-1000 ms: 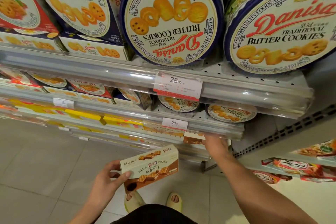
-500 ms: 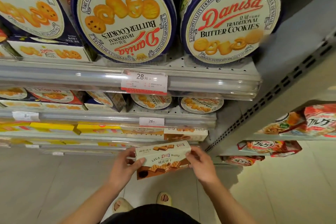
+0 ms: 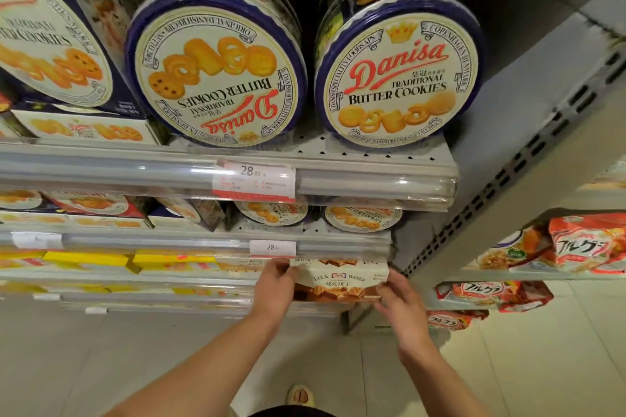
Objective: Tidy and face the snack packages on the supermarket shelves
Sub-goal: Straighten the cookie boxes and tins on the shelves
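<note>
A cream and brown wafer box [image 3: 340, 281] is at the right end of the third shelf down, its front facing me. My left hand [image 3: 275, 288] grips its left end and my right hand [image 3: 396, 298] pinches its right end. Another wafer box [image 3: 338, 261] lies behind it under the shelf rail. Yellow boxes [image 3: 84, 259] fill the same shelf to the left.
Two round Danisa butter cookie tins stand on the top shelf: the left tin [image 3: 215, 76] is upside down, the right tin [image 3: 399, 78] upright. Smaller tins [image 3: 360, 218] sit one shelf below. Red cereal bags [image 3: 589, 244] fill the neighbouring bay. A grey upright [image 3: 508, 179] divides the bays.
Both hands have carried the wafer box up and forward from in front of my body onto the third shelf's right end. A second ago only the left hand held it.
</note>
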{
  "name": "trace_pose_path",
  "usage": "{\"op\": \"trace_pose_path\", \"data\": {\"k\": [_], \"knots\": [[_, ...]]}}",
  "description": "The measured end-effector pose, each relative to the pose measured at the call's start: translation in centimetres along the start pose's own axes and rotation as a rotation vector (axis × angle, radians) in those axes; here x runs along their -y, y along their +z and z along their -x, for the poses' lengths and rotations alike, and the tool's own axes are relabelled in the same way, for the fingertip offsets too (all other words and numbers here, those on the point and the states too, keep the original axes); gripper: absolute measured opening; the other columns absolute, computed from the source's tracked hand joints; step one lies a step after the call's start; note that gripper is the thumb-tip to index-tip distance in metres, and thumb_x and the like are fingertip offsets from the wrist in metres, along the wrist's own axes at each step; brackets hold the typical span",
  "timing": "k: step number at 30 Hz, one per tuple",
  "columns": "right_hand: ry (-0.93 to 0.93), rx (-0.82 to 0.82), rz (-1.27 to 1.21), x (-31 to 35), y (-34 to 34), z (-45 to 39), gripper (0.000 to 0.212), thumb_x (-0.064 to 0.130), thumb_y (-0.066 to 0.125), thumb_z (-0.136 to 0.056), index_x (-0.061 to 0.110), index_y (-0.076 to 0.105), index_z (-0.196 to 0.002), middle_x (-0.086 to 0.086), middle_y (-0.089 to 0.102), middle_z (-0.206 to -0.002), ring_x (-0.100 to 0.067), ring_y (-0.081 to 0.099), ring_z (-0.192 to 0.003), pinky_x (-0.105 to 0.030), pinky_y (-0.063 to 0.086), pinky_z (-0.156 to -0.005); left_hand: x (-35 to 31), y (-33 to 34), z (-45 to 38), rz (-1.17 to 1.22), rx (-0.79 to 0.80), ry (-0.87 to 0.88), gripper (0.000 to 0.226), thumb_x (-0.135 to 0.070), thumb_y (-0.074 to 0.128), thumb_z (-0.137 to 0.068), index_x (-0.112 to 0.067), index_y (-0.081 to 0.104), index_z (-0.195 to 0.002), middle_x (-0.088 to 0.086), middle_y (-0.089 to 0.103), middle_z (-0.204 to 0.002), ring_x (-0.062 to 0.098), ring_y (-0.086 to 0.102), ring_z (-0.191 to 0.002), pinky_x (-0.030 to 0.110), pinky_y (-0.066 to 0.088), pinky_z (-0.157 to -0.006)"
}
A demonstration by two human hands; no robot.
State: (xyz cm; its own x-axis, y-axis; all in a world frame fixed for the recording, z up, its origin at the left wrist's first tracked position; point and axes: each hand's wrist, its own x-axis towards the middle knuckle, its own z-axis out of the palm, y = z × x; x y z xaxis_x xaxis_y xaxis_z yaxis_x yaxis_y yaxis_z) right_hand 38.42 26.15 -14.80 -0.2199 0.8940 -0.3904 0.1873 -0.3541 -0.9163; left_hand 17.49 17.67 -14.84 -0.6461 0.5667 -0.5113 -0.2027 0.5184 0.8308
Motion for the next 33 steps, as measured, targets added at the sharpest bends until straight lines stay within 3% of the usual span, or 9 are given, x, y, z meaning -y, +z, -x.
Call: {"op": "trace_pose_path", "data": {"k": [4, 9, 12, 16, 20, 24, 29, 31, 33], "knots": [[-0.022, 0.007, -0.045, 0.5, 0.3, -0.2, 0.034, -0.001, 0.057, -0.097, 0.028, 0.066, -0.113, 0.019, 0.076, -0.094, 0.001, 0.070, -0.094, -0.023, 0.054, -0.082, 0.3, -0.2, 0.2, 0.158, 0.074, 0.000, 0.025, -0.002, 0.060, -0.093, -0.025, 0.068, -0.100, -0.006, 0.074, -0.099, 0.015, 0.067, -0.099, 0.033, 0.051, -0.091], [-0.034, -0.030, -0.019, -0.3, 0.2, -1.2, 0.034, 0.002, 0.062, -0.094, 0.029, 0.069, -0.114, 0.009, 0.076, -0.106, -0.013, 0.069, -0.108, -0.045, 0.051, -0.102, 1.5, -0.9, -0.4, 0.156, 0.157, -0.028, 0.040, -0.007, 0.056, -0.096, -0.027, 0.063, -0.129, -0.002, 0.067, -0.126, 0.018, 0.060, -0.118, 0.039, 0.046, -0.102], [-0.040, -0.038, 0.005, -0.7, 0.3, -1.5, 0.036, 0.007, 0.065, -0.093, 0.035, 0.067, -0.115, 0.009, 0.075, -0.108, -0.015, 0.067, -0.110, -0.051, 0.049, -0.106, 1.6, -1.5, -0.6, 0.227, 0.262, -0.092, 0.044, -0.004, 0.051, -0.098, -0.030, 0.060, -0.133, -0.005, 0.063, -0.131, 0.017, 0.057, -0.122, 0.044, 0.045, -0.106], [-0.037, -0.052, 0.037, -0.5, 0.8, -1.8, 0.039, 0.009, 0.066, -0.092, 0.042, 0.061, -0.113, 0.010, 0.068, -0.116, -0.012, 0.061, -0.112, -0.047, 0.045, -0.107, 1.6, -1.9, -1.1, 0.287, 0.356, -0.114, 0.047, 0.000, 0.049, -0.097, -0.030, 0.061, -0.132, -0.010, 0.063, -0.134, 0.014, 0.057, -0.126, 0.045, 0.047, -0.106], [-0.023, -0.053, 0.083, 0.3, 1.0, -1.8, 0.050, 0.011, 0.064, -0.093, 0.036, 0.052, -0.135, 0.011, 0.059, -0.134, -0.012, 0.053, -0.124, -0.044, 0.038, -0.114, 1.2, -1.5, -1.3, 0.321, 0.358, -0.117, 0.047, 0.005, 0.046, -0.095, -0.021, 0.056, -0.133, -0.008, 0.055, -0.142, 0.010, 0.051, -0.128, 0.047, 0.045, -0.108], [-0.033, -0.005, 0.188, -0.6, 1.5, -2.5, 0.076, 0.035, 0.066, -0.078, 0.042, 0.038, -0.149, 0.011, 0.055, -0.145, -0.013, 0.050, -0.135, -0.051, 0.037, -0.117, 1.1, -1.1, -1.2, 0.215, 0.369, -0.104, 0.046, 0.006, 0.047, -0.096, -0.022, 0.054, -0.131, -0.008, 0.052, -0.143, 0.001, 0.051, -0.120, 0.040, 0.045, -0.104], [-0.005, -0.044, 0.130, -0.5, 1.6, -2.9, 0.075, 0.025, 0.069, -0.083, 0.036, 0.038, -0.151, 0.008, 0.054, -0.147, -0.016, 0.050, -0.135, -0.051, 0.037, -0.118, 1.7, -1.5, -1.2, -0.061, 0.428, -0.058, 0.058, -0.008, 0.058, -0.096, -0.040, 0.044, -0.142, -0.013, 0.041, -0.146, 0.008, 0.046, -0.128, 0.034, 0.045, -0.104], [0.017, -0.017, 0.115, -0.9, 1.2, -3.2, 0.076, 0.023, 0.070, -0.085, 0.033, 0.037, -0.152, 0.008, 0.052, -0.149, -0.017, 0.048, -0.137, -0.050, 0.035, -0.119, 1.7, -1.6, -1.1, -0.038, 0.443, -0.064, 0.062, -0.012, 0.061, -0.094, -0.043, 0.043, -0.144, -0.017, 0.044, -0.142, 0.010, 0.045, -0.131, 0.036, 0.043, -0.106], [0.038, 0.005, 0.110, -1.6, 0.9, -3.7, 0.081, 0.034, 0.073, -0.079, 0.035, 0.038, -0.152, 0.009, 0.051, -0.150, -0.017, 0.047, -0.139, -0.051, 0.034, -0.119, 1.4, -1.3, -0.9, 0.025, 0.436, -0.075, 0.060, -0.014, 0.062, -0.091, -0.045, 0.043, -0.139, -0.024, 0.049, -0.133, 0.000, 0.050, -0.119, 0.039, 0.042, -0.108]]}}
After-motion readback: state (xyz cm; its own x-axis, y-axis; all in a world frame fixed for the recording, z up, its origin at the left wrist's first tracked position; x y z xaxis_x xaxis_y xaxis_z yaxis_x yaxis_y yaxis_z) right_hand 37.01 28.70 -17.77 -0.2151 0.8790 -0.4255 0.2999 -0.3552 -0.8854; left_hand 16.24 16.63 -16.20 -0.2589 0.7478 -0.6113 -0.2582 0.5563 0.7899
